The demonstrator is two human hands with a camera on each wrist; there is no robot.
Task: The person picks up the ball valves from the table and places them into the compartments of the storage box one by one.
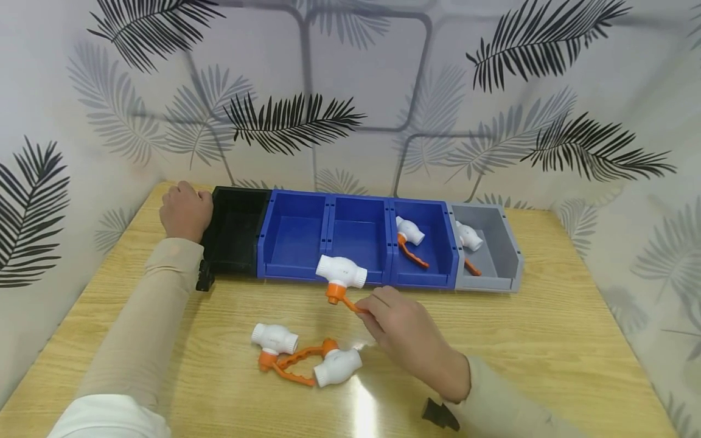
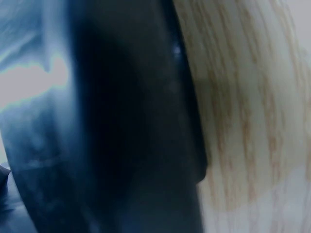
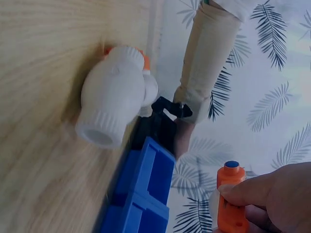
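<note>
My right hand (image 1: 408, 331) pinches the orange lever handle of a white plastic ball valve (image 1: 342, 272), holding it up in front of the blue bins. The thumb presses the orange part (image 3: 232, 213) in the right wrist view. Two more ball valves lie on the table nearer me, one at the left (image 1: 275, 338) and one to its right (image 1: 338, 367), their orange handles crossing. At the far left, my left hand (image 1: 186, 211) rests beside the black bin (image 1: 235, 267), back of the hand up and fingers loosely curled. Only that bin's dark wall (image 2: 131, 121) and the table fill the left wrist view.
Right of the black bin stand three blue bins in a row (image 1: 290, 271), then a grey bin (image 1: 512, 284). One ball valve (image 1: 411, 231) lies in the rightmost blue bin, another (image 1: 468, 236) in the grey one. A patterned wall (image 1: 361, 79) rises behind the wooden table (image 1: 553, 340).
</note>
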